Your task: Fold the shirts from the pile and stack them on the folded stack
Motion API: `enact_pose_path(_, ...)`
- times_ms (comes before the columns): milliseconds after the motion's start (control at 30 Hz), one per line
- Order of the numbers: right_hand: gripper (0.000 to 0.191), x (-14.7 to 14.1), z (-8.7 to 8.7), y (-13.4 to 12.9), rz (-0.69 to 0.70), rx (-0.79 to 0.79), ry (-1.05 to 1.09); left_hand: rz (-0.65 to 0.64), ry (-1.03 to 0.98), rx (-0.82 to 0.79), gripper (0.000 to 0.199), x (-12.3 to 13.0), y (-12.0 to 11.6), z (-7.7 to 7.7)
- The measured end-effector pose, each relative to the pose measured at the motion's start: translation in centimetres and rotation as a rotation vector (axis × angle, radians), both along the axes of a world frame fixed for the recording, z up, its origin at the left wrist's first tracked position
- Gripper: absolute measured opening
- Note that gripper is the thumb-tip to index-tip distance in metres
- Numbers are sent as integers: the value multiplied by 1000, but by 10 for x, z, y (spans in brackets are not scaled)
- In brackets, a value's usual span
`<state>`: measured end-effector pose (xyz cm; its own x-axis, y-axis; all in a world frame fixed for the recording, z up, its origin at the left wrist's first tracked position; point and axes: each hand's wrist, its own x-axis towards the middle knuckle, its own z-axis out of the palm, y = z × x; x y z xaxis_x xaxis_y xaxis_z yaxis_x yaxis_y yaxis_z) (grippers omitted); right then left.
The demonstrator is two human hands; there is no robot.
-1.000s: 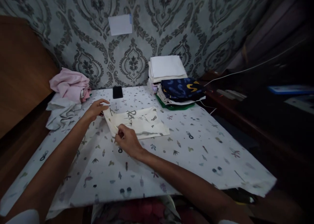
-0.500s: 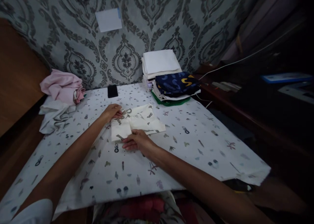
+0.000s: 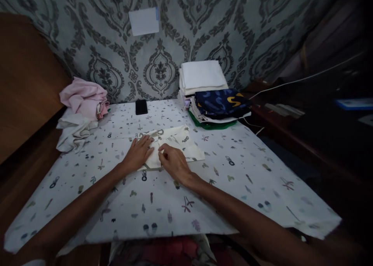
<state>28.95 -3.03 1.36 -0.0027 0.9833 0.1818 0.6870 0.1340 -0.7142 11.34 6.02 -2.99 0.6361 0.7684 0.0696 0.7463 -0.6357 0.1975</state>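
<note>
A cream printed cloth, partly folded, lies on the table's white patterned cover. My left hand rests flat on the cloth's left part, fingers spread. Beside it on the right, my right hand is curled over the middle of the cloth, thumb and index finger drawn together at a crease. Whether cloth is pinched between those fingers is too small to tell.
Crumpled pink cloth and grey-white cloth lie at the back left. A black phone is near the wall. Folded white cloths and a navy patterned cloth are stacked at the back right.
My left hand has gone from the cloth's upper left edge to lying flat on it. My right hand has moved up and curled. The view has shifted slightly left.
</note>
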Motion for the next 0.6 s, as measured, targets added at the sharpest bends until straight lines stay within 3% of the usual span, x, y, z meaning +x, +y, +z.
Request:
enact_pose_path(100,20,-15,-4,4,139,216,-177,-90,51,6,60,6,12,3)
enact_pose_path(167,17,-25,-14,5,241,268,-322,-113,67,-7,60,11,25,4)
enact_pose_path(300,8,-32,-34,5,307,275,-481,31,77,-67,58,21,57,3)
enact_pose_path(467,12,-23,-35,-1,340,260,-351,195,42,-98,59,25,81,8)
enact_pose_path(533,20,-15,-29,-1,292,245,-224,232,4,-63,60,24,72,9)
enact_pose_path(600,29,-6,-22,8,202,251,-126,172,-17,-4,60,24,54,9)
